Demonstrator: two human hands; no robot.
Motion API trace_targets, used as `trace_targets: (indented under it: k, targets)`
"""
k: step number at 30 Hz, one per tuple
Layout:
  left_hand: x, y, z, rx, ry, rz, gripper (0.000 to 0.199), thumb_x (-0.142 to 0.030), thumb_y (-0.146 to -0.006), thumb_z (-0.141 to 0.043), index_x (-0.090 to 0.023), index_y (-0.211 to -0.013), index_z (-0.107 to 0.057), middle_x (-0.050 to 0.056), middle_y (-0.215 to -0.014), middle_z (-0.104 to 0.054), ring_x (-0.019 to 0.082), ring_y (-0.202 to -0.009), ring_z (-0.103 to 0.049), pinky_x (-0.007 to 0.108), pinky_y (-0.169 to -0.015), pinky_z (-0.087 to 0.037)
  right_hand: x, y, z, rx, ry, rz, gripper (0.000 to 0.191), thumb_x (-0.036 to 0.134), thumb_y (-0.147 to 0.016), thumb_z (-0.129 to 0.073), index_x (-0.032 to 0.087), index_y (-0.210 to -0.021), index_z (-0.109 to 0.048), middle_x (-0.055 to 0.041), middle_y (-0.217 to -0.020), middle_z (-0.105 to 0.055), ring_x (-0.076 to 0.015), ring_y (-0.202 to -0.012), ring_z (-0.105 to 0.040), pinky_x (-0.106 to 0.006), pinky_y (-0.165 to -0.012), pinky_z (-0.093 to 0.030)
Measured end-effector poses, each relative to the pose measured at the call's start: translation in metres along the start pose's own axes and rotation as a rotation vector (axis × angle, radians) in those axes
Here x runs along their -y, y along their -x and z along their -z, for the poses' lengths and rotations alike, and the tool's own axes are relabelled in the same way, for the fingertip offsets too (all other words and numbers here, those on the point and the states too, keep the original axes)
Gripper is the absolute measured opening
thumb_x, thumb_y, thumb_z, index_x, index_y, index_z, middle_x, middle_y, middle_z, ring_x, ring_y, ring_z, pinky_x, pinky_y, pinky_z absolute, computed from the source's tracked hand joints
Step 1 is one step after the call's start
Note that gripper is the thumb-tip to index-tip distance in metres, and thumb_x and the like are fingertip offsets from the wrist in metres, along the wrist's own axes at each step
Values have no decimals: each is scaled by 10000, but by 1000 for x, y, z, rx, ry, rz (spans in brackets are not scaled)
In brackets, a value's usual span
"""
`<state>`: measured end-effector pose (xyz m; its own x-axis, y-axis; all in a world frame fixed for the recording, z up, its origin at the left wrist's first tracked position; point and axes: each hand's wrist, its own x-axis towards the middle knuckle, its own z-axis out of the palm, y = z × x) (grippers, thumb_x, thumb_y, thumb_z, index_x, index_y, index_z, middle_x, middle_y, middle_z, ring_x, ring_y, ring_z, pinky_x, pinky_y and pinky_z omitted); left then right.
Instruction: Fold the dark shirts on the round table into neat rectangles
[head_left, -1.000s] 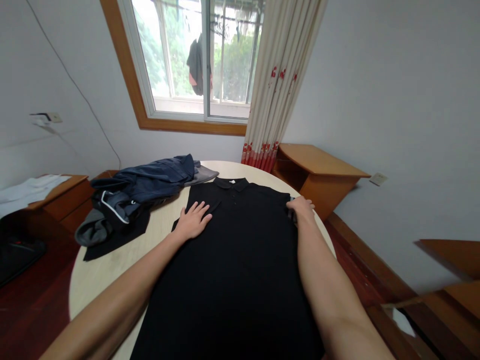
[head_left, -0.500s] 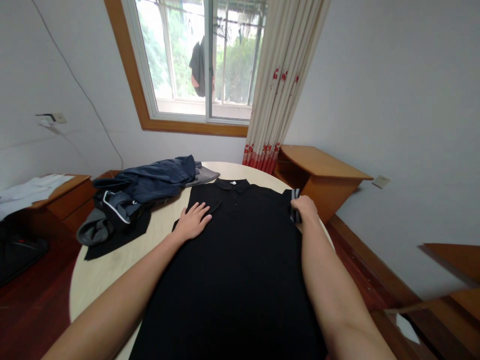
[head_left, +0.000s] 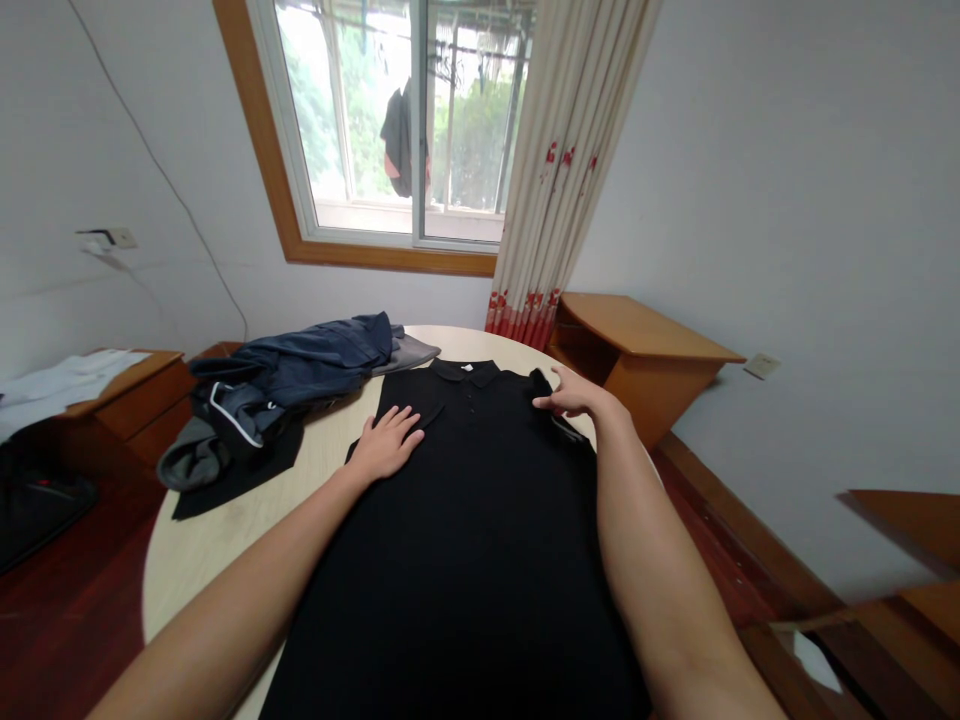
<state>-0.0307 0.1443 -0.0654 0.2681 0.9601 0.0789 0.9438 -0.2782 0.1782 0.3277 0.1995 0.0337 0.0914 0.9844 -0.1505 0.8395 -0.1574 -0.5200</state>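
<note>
A black polo shirt (head_left: 465, 540) lies spread front up on the round table, its collar (head_left: 465, 373) at the far end. My left hand (head_left: 388, 443) rests flat on the shirt's left side with fingers apart, beside the sleeve folded inward there. At the upper right, my right hand (head_left: 574, 391) is closed on the shirt's other sleeve, which is bent in over the chest. Part of the sleeve's striped cuff (head_left: 568, 428) shows below the fingers. The shirt's lower hem is out of view.
A heap of dark blue and grey clothes (head_left: 315, 355) lies at the table's (head_left: 180, 560) back left. Behind on the right stands a wooden desk (head_left: 645, 325) next to a curtain (head_left: 551, 190). White papers (head_left: 71, 380) lie on a wooden cabinet at the left.
My right hand has moved left with the sleeve, folding it from the table's right side in over the shirt. My left hand has stayed in place.
</note>
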Motion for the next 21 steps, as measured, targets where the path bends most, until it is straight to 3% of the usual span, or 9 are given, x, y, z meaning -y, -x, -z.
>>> trace_targets:
  k: [2,3,6,8,13,16,21]
  targets:
    - [0,0,0,-3,-2,0,582,-521,-1036,-245,-269,-1524,-435,27,-1642,-320,261,-1536,-237,597,-1202,-232,-3,-5,-1,155,-16,-32,858,372,-849,-740,186,-1565,-308,-161,-1190,-708,-241,-841,-742,-358,-749,-599]
    - [0,0,0,-4,-4,-1,582,-521,-1036,-245,-268,-1523,-437,29,-1641,-322,261,-1536,-238,598,-1201,-233,-6,-9,-2,165,23,-38,777,378,-879,-703,182,-1547,-359,-162,-1203,-706,-243,-851,-743,-358,-756,-595]
    - [-1,0,0,-7,-5,2,574,-516,-1037,-245,-277,-1520,-442,30,-1640,-326,261,-1536,-238,595,-1202,-231,-16,-24,-13,7,244,10,563,358,-928,-620,141,-1440,-532,-182,-1324,-655,-288,-1109,-686,-366,-921,-543]
    - [-1,1,1,-2,-5,3,569,-514,-1038,-244,-283,-1519,-444,29,-1641,-324,260,-1536,-237,590,-1204,-227,-24,-33,-27,-88,345,39,540,365,-939,-588,122,-1420,-559,-189,-1413,-594,-305,-1281,-584,-366,-1032,-475]
    - [-3,2,3,7,-2,8,573,-514,-1038,-244,-278,-1522,-440,26,-1642,-322,260,-1537,-234,583,-1210,-220,-37,-43,-69,-91,402,16,678,514,-1005,-396,144,-1571,-343,-165,-1636,-304,-306,-1490,-322,-464,-1177,-315]
    - [-4,2,4,9,2,10,576,-514,-1035,-245,-278,-1525,-434,27,-1644,-318,261,-1538,-231,590,-1209,-217,-39,-43,-81,-91,427,-14,712,571,-1025,-244,171,-1614,-219,-127,-1691,-135,-306,-1548,-148,-564,-1211,-192]
    - [-5,3,6,13,10,12,577,-515,-1033,-247,-280,-1526,-433,30,-1647,-311,264,-1538,-229,590,-1209,-212,-34,-40,-85,-114,428,14,758,597,-1020,-192,125,-1613,-200,-138,-1691,-107,-297,-1556,-92,-599,-1215,-116]
